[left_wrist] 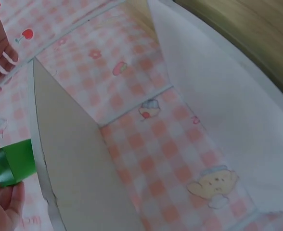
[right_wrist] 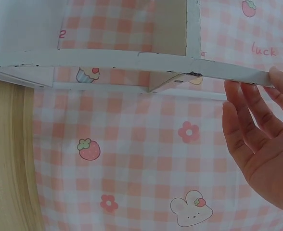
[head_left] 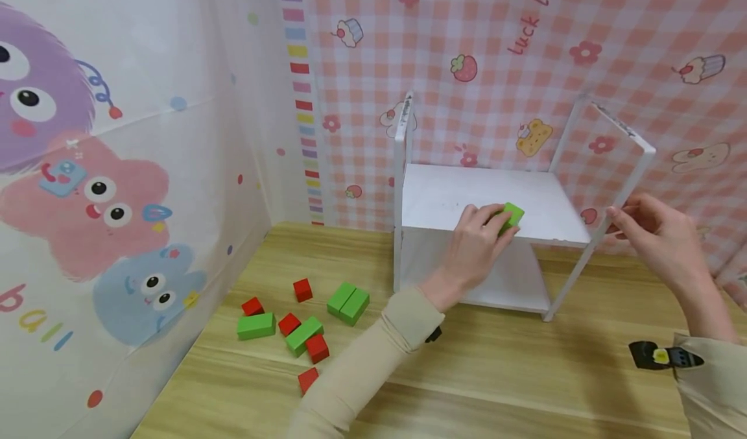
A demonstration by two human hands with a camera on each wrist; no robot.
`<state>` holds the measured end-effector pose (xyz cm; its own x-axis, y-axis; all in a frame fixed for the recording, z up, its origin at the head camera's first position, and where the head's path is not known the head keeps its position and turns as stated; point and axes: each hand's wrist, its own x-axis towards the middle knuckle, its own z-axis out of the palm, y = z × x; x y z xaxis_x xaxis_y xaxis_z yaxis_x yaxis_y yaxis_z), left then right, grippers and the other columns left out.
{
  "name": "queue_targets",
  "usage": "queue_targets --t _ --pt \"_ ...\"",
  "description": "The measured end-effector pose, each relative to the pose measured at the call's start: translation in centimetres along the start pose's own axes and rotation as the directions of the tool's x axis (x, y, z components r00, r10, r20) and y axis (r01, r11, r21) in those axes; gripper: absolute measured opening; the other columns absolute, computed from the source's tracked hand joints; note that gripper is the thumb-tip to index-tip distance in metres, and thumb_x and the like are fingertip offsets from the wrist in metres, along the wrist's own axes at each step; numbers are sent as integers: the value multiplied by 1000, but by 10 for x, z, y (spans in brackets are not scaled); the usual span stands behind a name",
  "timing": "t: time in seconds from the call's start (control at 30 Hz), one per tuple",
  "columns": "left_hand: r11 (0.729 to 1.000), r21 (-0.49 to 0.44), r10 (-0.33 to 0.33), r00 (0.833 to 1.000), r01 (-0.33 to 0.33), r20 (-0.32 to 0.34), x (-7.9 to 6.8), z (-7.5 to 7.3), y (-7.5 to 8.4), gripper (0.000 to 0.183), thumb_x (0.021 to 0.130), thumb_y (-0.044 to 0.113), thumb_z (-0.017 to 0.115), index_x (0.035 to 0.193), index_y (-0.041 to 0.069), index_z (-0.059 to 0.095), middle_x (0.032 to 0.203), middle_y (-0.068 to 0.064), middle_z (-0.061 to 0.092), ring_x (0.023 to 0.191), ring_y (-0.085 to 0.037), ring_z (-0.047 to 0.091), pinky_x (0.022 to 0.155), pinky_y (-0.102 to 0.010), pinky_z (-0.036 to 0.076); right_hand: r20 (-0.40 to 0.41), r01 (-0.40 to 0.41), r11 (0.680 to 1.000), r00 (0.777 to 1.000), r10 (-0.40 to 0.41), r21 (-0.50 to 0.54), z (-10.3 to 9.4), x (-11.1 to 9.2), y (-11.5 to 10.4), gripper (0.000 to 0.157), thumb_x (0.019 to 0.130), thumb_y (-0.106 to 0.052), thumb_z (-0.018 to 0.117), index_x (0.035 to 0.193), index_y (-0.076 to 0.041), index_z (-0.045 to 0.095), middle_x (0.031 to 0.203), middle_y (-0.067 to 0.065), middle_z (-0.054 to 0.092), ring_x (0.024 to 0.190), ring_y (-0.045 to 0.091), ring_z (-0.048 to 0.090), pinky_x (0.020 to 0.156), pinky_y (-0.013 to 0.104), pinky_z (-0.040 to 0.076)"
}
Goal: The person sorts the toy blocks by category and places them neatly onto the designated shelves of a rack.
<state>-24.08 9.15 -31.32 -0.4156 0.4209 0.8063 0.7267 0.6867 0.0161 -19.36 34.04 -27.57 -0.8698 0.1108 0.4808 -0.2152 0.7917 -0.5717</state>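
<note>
In the head view my left hand (head_left: 475,241) pinches a green block (head_left: 512,214) between thumb and fingers, at the front edge of the upper board of a white shelf (head_left: 484,196). The left wrist view shows the same green block (left_wrist: 17,162) right beside that board's edge. My right hand (head_left: 662,235) is at the shelf's right front post. Up close in the right wrist view, the thumb and fingers of the right hand (right_wrist: 264,127) pinch the narrow white post (right_wrist: 235,72).
On the wooden table (head_left: 496,374), left of the shelf, lie several green blocks (head_left: 257,326) and red blocks (head_left: 302,290). Two green blocks (head_left: 348,303) lie side by side nearer the shelf. A pink checked cloth (head_left: 362,89) hangs behind, and a cartoon-printed cloth (head_left: 216,166) at the left.
</note>
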Motion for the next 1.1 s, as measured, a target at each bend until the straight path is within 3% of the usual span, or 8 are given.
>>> queue_targets --t 0.37,0.73,0.93,1.1 --pt "979 201 -35 996 18 79 25 24 32 29 92 40 50 102 19 67 106 5 66 89 -8 58 74 -12 47 6 5 1000 1000 -5 -5 1 -2 0 27 93 -32 50 100 -6 56 70 -36 48 63 -20 47 54 2 41" --pt "984 149 -126 973 98 191 35 36 48 33 92 42 45 99 19 68 104 4 65 81 -6 54 59 -5 45 -4 13 1000 1000 -13 -10 3 -1 1 27 93 -31 51 99 -6 56 69 -37 47 62 -21 47 53 4 40" --pt "990 133 -75 974 47 214 33 39 48 34 92 41 47 106 17 67 104 4 63 82 -6 53 61 -4 46 -7 7 1000 1000 -7 -2 2 -1 1 26 92 -31 51 98 -6 56 69 -37 48 63 -20 48 53 4 40" --pt "983 181 -6 980 -31 201 32 39 44 33 92 40 49 113 19 64 111 5 62 87 -6 56 69 -6 48 -2 -10 1000 1000 10 -20 1 0 2 29 93 -33 50 102 -6 55 70 -38 46 63 -21 46 52 4 39"
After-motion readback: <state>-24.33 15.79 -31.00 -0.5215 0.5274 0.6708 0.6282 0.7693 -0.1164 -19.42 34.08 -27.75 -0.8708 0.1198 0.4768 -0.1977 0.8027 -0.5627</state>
